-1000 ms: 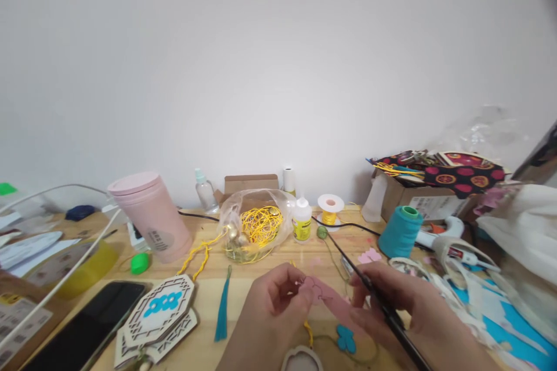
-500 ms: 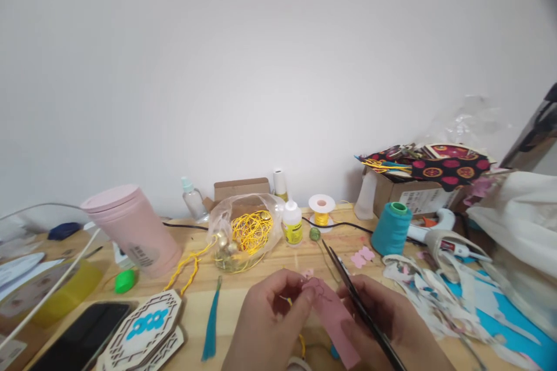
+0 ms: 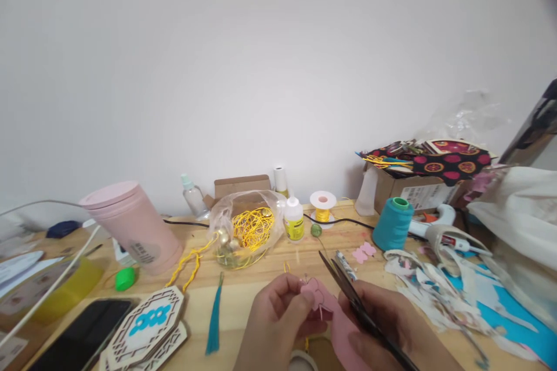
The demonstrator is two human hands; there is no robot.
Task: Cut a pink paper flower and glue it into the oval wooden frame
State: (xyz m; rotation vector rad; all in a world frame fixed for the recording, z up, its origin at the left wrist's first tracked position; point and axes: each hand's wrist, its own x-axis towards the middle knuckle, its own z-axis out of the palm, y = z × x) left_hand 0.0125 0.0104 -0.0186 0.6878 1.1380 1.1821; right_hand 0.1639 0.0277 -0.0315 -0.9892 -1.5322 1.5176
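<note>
My left hand is at the bottom centre, its thumb and fingers pinched on a pink paper shape. My right hand sits just to its right, closed round black scissors whose blades point up and left, slightly parted, beside the pink paper. A strip of the same pink paper runs down between the two hands. Both hands hover over the wooden table.
On the table stand a pink tumbler, a bag of yellow cord, a glue bottle, a yellow thread spool and a teal thread cone. A phone, wooden ornament and teal tassel lie left; paper scraps right.
The scissor blades have swung up and opened a little beside the pink shape. The view has shifted slightly, and my left hand keeps its pinch on the paper.
</note>
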